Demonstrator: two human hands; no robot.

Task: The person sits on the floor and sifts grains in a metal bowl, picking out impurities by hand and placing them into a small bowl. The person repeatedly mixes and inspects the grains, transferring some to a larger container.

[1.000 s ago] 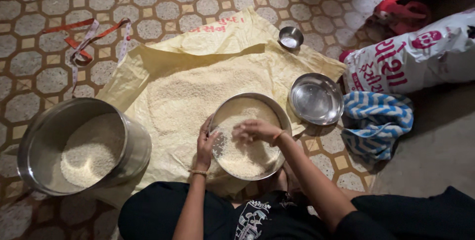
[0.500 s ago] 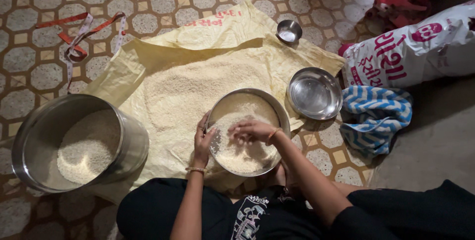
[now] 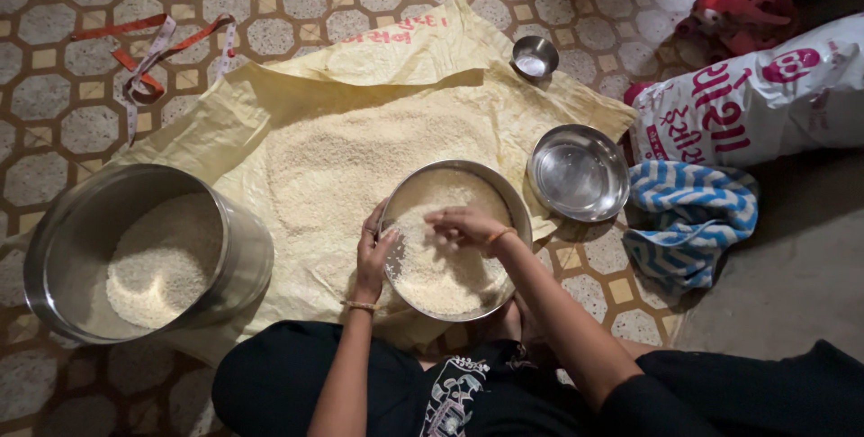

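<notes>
A round steel plate point(image 3: 504, 192) full of white rice point(image 3: 441, 270) rests in front of me on a yellow sack point(image 3: 423, 50) spread over the floor. My left hand point(image 3: 373, 252) grips the plate's left rim. Over the rice in the plate, my right hand point(image 3: 463, 224) hovers with fingers bent down and apart, touching the grains. More rice point(image 3: 351, 162) lies spread on the sack beyond the plate.
A large steel pot point(image 3: 63, 257) partly filled with rice stands at the left. An empty steel plate point(image 3: 579, 172) and a small steel bowl point(image 3: 535, 56) sit at the right, beside a blue striped cloth point(image 3: 688, 216) and a white printed bag point(image 3: 765, 99). Orange-and-white straps point(image 3: 148, 63) lie on the tiles.
My right hand has shifted slightly across the rice in the plate; the left hand stays on the rim. The view has drifted a little.
</notes>
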